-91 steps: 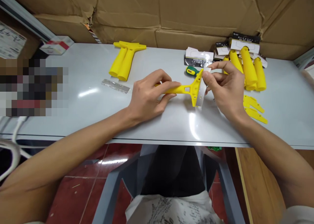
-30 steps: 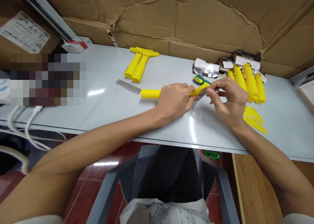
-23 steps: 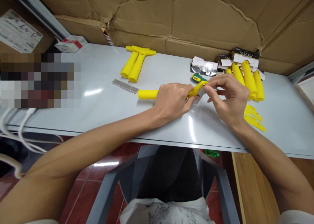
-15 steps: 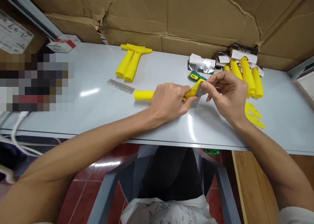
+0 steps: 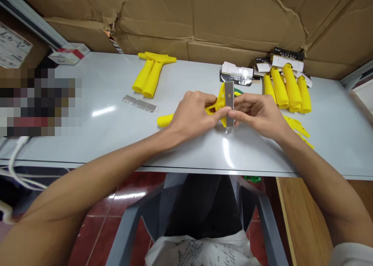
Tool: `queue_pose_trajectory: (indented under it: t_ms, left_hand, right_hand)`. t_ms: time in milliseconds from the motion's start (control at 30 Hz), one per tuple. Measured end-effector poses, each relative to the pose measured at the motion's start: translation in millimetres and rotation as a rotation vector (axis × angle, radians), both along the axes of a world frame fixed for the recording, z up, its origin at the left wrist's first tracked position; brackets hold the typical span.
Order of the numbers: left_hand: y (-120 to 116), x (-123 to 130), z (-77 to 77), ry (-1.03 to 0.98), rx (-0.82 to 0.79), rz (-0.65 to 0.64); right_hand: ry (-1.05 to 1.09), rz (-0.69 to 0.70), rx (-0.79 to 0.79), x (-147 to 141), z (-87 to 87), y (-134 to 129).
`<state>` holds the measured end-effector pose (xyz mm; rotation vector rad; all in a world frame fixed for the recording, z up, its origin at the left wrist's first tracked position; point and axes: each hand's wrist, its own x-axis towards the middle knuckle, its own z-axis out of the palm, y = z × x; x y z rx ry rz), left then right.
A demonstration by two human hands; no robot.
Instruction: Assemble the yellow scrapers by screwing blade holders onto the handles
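My left hand (image 5: 196, 116) is wrapped round a yellow plastic scraper handle (image 5: 165, 120), whose round end sticks out to the left. Its wide yellow head (image 5: 222, 96) shows past my fingers, with a grey metal blade (image 5: 230, 98) lying upright against it. My left thumb presses on the head and blade. My right hand (image 5: 259, 112) pinches the blade's right edge between thumb and fingers. Just behind my right fingers, a green and yellow tool (image 5: 238, 92) is mostly hidden. Another metal blade in clear wrap (image 5: 140, 103) lies flat on the left.
Two yellow scraper handles (image 5: 153, 73) lie at the back left. Several yellow handles (image 5: 288, 88) and flat yellow pieces (image 5: 297, 126) are at the right. Black and white packaging (image 5: 236, 74) sits near the cardboard (image 5: 163, 17). A red and white box (image 5: 70, 53) stands back left.
The scraper head and blade have turned from tilted to nearly upright, the blade face now showing more. My right hand has moved slightly down and left. The whole view has shifted a little.
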<state>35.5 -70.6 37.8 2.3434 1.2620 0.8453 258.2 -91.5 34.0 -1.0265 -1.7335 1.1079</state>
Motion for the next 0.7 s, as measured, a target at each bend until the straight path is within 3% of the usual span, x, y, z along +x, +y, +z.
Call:
queue_pose_trajectory:
  t_ms: [167,433,567,633,700]
  left_hand:
    - [0,-1,-0.8,0.012,-0.022,-0.005]
    - [1,1,0.2,-0.090,-0.075,-0.010]
    - [7,2,-1.7,-0.181,-0.141,0.000]
    - [12,1,-2.9,-0.182,-0.160,0.009]
    - [16,0,-4.1,-0.159,-0.171,0.031]
  right_hand:
    - [-0.046,0.055,-0.034,2,1.1,-2]
    - [-0.140,-0.056,0.067,-5,6.2,-6]
    - [-0.174,-0.075,0.025,-4,1.5,-4]
    - [-0.195,-0.171,0.076,-1,0.6,-4]
    - [-0.213,-0.364,0.262,3,5.0,-5]
